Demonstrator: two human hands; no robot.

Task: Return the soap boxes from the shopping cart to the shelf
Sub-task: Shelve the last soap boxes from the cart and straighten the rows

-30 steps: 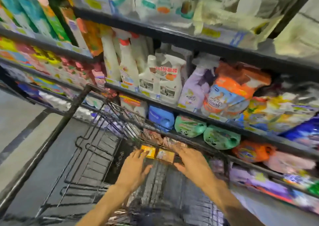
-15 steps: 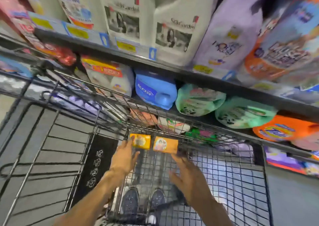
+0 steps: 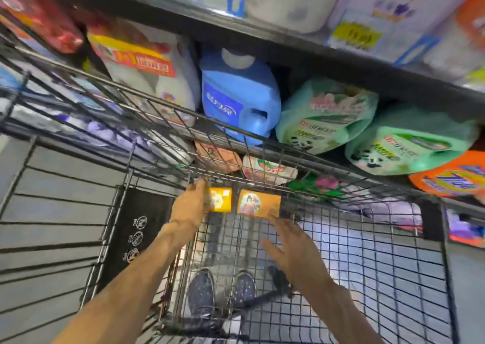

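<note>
Soap boxes, yellow one (image 3: 222, 199) and orange one (image 3: 258, 202), lie at the shopping cart's (image 3: 367, 251) far edge; left hand (image 3: 189, 204) touches the yellow, grip unclear; right hand (image 3: 294, 249) hovers spread.

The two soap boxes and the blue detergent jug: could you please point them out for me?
Left soap box (image 3: 221, 199), head view: yellow front face.
Right soap box (image 3: 258, 203), head view: orange front face.
Blue detergent jug (image 3: 236, 99), head view: its label.
</note>
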